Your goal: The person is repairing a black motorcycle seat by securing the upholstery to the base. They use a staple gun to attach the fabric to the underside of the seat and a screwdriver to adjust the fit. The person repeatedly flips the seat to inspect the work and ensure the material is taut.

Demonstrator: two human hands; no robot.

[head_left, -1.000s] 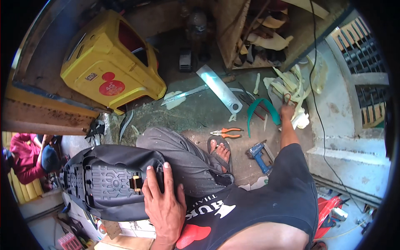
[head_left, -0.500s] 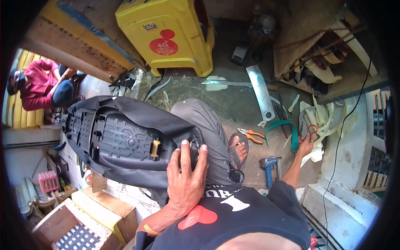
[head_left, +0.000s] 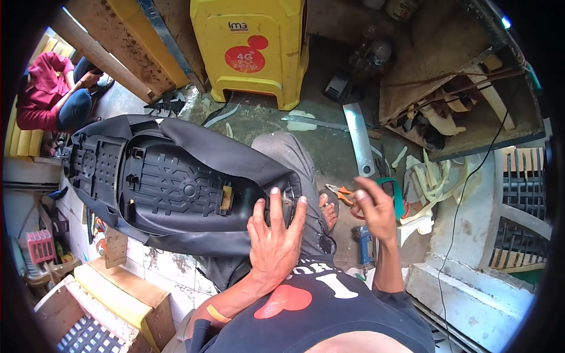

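Observation:
A motorcycle seat (head_left: 188, 188) lies upside down across my lap, its ribbed black base facing up. Loose black cover material (head_left: 235, 156) surrounds the base. My left hand (head_left: 276, 241) rests on the seat's right end, open, fingers spread over the cover's edge. To the right, my raised right hand (head_left: 376, 212) has curled fingers. Beside its fingers shows a thin red ring handle (head_left: 356, 214); the rest of that tool is hidden. Orange-handled pliers (head_left: 341, 194) lie on the floor just beyond. A blue staple gun (head_left: 365, 247) lies nearer me.
A yellow plastic stool (head_left: 253, 65) stands ahead. A metal strip (head_left: 358, 138), green band (head_left: 397, 197) and pale scraps (head_left: 435, 179) lie on the floor. At right stands a wooden box (head_left: 453, 106) of scraps. Another person (head_left: 50, 97) sits far left.
My right hand has risen from the floor scraps and come left toward the seat, with the red ring handle. The left hand stays on the seat. My view has shifted slightly.

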